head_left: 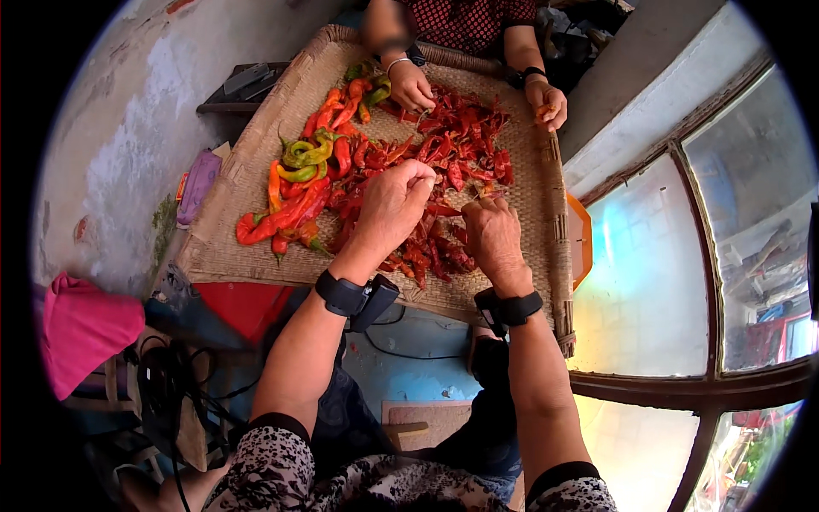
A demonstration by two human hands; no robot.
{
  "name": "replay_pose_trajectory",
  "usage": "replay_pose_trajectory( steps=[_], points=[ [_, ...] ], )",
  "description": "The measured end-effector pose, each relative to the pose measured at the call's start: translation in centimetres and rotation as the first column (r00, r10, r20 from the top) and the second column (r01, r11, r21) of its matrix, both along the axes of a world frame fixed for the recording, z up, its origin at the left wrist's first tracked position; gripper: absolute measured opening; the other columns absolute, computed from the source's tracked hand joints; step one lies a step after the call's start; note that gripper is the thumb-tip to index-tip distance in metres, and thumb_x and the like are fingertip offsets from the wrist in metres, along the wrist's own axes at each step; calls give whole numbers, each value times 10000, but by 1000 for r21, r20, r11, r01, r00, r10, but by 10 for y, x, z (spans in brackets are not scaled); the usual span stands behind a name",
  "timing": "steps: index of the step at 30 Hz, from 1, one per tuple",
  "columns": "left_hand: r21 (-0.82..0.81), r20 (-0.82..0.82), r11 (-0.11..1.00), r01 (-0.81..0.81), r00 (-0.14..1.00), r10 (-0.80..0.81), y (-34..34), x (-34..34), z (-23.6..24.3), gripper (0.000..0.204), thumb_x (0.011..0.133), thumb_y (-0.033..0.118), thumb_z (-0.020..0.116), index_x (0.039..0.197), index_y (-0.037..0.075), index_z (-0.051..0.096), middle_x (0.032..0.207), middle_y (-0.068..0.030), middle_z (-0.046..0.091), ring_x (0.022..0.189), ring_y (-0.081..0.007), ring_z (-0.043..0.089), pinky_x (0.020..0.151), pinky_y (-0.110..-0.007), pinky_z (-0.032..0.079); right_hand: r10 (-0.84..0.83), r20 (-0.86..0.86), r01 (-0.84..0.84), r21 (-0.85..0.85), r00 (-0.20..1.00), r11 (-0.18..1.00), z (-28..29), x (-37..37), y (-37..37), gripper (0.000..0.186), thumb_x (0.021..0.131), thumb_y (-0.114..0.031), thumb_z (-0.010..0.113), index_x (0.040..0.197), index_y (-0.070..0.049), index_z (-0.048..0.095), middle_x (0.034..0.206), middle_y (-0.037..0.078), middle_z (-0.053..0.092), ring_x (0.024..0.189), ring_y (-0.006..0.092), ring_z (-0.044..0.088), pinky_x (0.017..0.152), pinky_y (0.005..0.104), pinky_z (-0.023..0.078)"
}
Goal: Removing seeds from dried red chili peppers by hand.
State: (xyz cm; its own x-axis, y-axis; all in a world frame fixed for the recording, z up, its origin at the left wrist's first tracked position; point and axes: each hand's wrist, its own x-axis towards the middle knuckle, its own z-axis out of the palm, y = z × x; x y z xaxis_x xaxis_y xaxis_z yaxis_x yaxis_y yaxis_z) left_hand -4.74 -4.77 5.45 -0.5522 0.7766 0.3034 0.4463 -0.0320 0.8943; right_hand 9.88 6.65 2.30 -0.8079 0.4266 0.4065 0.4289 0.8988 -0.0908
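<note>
Both my hands are over a woven tray (205,260) of chili peppers. My left hand (394,205) is closed in a pinch above the wrinkled, dried red chilies (456,141); what its fingertips hold is too small to make out. Just to its right, my right hand (495,237) is closed, knuckles up, its fingertips turned away from view and whatever they grip hidden. Dark red chilies lie between and below my hands. Fresh, plump red peppers (286,218) and twisted green peppers (311,154) are heaped on the tray's left side.
Across the tray, another person's hand (411,85) reaches into the chilies, and their other hand (548,104) is over the right rim. A windowed frame (708,273) stands at right, a rough wall (111,162) at left. Pink cloth (90,328) and black cables (175,375) are lower left.
</note>
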Motion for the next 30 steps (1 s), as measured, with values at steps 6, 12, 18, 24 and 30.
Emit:
replay_pose_trajectory(
  steps=[6,12,18,24,30],
  points=[
    [-30,-61,999,-11,998,9,1,2,-4,189,888,190,535,942,22,604,696,-23,567,607,-94,515,548,-263,415,-86,-162,27,-338,983,941,8,36,25,133,834,-100,560,909,-32,645,762,214,623,720,376,615,624,422,491],
    [5,-98,1000,31,995,-30,8,8,-8,200,885,193,540,942,10,598,701,-32,567,597,-94,487,542,-267,396,-447,-292,341,-349,845,873,26,76,52,206,856,-114,553,1024,-20,625,915,213,626,841,347,613,719,410,482],
    [-102,-131,994,36,990,-49,11,16,-4,214,880,197,550,949,1,601,713,-45,580,619,-106,509,557,-274,414,-198,-150,183,-103,969,978,9,67,36,259,776,-109,620,1027,-46,612,944,162,573,931,353,536,781,422,454],
    [-77,-99,989,125,986,-133,15,24,-9,192,872,179,557,942,6,603,726,-55,593,638,-119,531,589,-277,434,-82,147,113,-214,986,970,-23,43,25,100,810,-125,564,831,-43,616,844,190,608,828,379,590,691,440,479],
    [-106,-128,985,135,981,-148,6,21,-6,193,877,171,548,933,-6,598,712,-57,586,636,-134,533,597,-283,429,-124,-187,47,-368,975,929,-5,39,25,56,821,-95,558,849,-49,570,757,208,614,720,381,611,627,445,483]
  ],
)
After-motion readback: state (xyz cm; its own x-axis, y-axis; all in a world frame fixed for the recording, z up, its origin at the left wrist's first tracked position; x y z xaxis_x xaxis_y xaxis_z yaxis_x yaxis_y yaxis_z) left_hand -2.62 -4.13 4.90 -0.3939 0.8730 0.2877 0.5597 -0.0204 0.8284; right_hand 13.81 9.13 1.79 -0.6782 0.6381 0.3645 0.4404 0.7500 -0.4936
